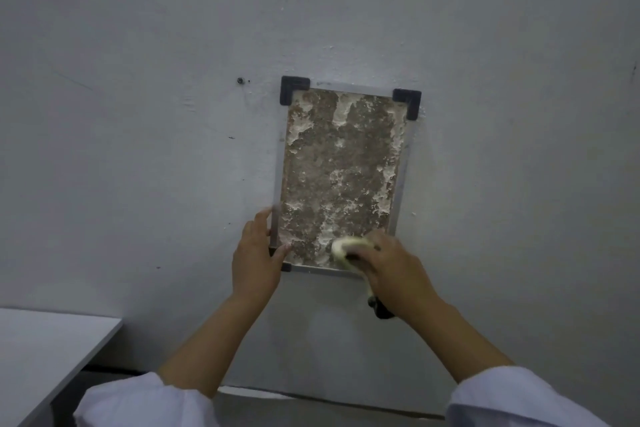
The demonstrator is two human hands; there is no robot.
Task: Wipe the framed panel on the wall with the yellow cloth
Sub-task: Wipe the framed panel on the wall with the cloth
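The framed panel [341, 163] hangs on the grey wall, a brown surface mottled with white patches, with a thin metal frame and black corner brackets. My right hand [394, 270] is shut on the pale yellow cloth [341, 251], which presses against the panel's lower right area. My left hand [256, 260] rests on the panel's lower left edge, thumb on the surface, fingers along the frame. The bottom right corner is hidden behind my right hand.
A white table [45, 354] stands at the lower left against the wall. A small dark object [379, 308] shows just under my right wrist. A screw hole [240, 81] marks the wall left of the panel's top.
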